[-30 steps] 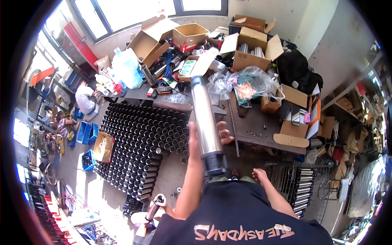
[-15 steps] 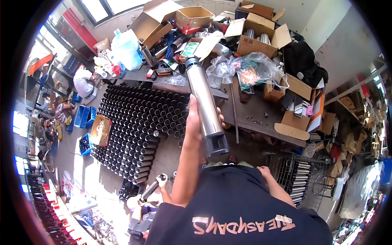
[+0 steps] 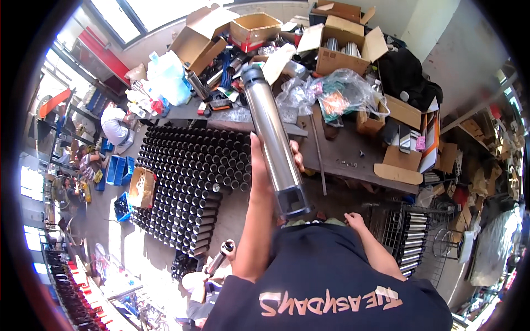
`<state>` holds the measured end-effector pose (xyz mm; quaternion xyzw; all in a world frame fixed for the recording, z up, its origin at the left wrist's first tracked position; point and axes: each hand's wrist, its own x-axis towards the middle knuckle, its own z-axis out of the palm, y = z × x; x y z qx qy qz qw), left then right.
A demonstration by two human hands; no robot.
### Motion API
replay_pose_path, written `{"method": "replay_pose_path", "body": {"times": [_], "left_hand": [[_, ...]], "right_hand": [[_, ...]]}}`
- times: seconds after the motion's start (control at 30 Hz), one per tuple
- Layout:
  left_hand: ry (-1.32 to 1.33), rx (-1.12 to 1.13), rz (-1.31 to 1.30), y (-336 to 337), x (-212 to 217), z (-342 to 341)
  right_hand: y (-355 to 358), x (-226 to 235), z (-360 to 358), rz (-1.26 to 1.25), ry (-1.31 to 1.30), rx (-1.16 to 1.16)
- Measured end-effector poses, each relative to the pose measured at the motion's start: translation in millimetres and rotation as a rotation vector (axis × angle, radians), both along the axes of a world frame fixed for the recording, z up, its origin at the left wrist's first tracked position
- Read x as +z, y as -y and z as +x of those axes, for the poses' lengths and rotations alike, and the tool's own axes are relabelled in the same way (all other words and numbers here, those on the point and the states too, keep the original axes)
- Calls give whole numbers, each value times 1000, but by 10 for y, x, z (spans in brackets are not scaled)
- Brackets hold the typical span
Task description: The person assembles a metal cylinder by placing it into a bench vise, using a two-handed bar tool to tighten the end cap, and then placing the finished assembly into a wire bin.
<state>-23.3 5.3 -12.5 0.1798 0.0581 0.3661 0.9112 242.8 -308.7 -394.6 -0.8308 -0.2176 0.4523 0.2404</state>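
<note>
The left hand (image 3: pixel 264 165) is gripping a long steel tube (image 3: pixel 274 140) around its lower half, fingers wrapped round the shaft and thumb showing on its left. The tube is being held up in the air in front of the person, over the near edge of the tabletop (image 3: pixel 353 151). Its long axis is running almost upright in the picture, leaning slightly: the dark capped end is pointing away, toward the boxes at the far side, while the slotted end is pointing back toward the person's chest. The right hand (image 3: pixel 355 220) is hanging low beside the dark shirt, fingers loosely curled and holding nothing, well apart from the tube.

Behind the tube, the tabletop is carrying open cardboard boxes (image 3: pixel 339 47), crumpled clear plastic bags (image 3: pixel 331 94) and a black bag (image 3: pixel 406 71). On the floor to the left, a dense block of dark tubes (image 3: pixel 187 176) is standing in rows, with a small cardboard box (image 3: pixel 141 186) just beside it. A wire rack (image 3: pixel 406 237) of similar tubes is sitting near the right hand.
</note>
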Motion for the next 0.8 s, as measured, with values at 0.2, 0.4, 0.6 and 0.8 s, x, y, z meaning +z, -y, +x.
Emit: {"method": "replay_pose_path", "body": {"times": [0.2, 0.4, 0.6, 0.8], "left_hand": [[293, -101, 72, -117, -27, 105], [-208, 96, 115, -238, 35, -56], [175, -41, -78, -97, -136, 409], [351, -72, -57, -78, -10, 563]], "right_hand": [[252, 11, 15, -129, 110, 87], [432, 57, 24, -227, 106, 51], [368, -17, 214, -162, 199, 129], [178, -12, 216, -96, 34, 0]]}}
